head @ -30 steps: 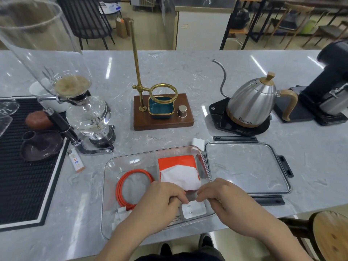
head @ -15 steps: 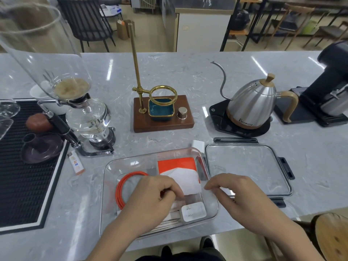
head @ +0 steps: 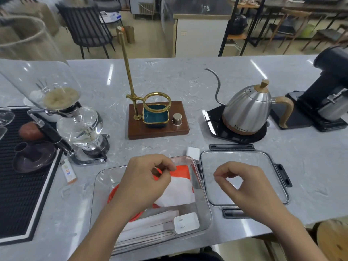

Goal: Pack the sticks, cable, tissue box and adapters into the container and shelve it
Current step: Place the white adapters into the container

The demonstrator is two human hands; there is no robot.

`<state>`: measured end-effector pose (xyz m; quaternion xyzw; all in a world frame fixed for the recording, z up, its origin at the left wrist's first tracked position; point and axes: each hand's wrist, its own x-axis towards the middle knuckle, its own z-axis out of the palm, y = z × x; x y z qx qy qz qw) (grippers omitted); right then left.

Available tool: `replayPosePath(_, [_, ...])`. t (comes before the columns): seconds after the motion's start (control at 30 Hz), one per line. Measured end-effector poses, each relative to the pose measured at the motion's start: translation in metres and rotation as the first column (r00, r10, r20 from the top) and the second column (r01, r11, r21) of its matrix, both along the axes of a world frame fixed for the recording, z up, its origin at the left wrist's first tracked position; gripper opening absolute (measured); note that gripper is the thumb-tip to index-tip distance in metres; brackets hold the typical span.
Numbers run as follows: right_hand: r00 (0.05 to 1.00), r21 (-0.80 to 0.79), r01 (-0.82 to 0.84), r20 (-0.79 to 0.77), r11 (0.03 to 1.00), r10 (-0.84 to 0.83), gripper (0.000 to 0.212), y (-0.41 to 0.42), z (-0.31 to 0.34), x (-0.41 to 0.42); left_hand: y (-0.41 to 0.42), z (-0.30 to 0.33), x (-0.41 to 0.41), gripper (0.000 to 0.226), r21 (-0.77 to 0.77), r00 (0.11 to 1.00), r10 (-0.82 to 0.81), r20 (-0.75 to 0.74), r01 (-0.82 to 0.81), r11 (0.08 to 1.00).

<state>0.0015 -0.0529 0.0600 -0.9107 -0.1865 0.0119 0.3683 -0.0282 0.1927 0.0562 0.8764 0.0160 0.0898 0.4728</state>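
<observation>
We reach our empty, loosely curled left grip [head: 148, 178] past the clear plastic container [head: 105, 178] — for the small white adapter [head: 192, 152] just beyond.

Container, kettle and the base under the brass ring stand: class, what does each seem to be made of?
Container: clear, glossy, probably plastic; the counter shows through its walls. Kettle: brushed metal, likely steel, with soft reflections; its handle looks wooden. Stand base: dark reddish-brown, smooth, apparently polished wood.
</observation>
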Motion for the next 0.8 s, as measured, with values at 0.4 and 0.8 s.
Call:
replayPosePath(0.4, [1.0,-0.091,0.012,-0.002,0.996,-0.012,0.015,-0.002,-0.024,0.053,-0.009,0.011,0.078,0.013,0.192,0.985,-0.168,0.035,0.158,0.969])
replayPosePath(0.8, [0.995,-0.189,-0.008,-0.096,0.982,-0.01,0.029,0.013,-0.06,0.097,-0.01,-0.021,0.145,0.025,0.261,0.917,-0.323,-0.235,0.379,0.888])
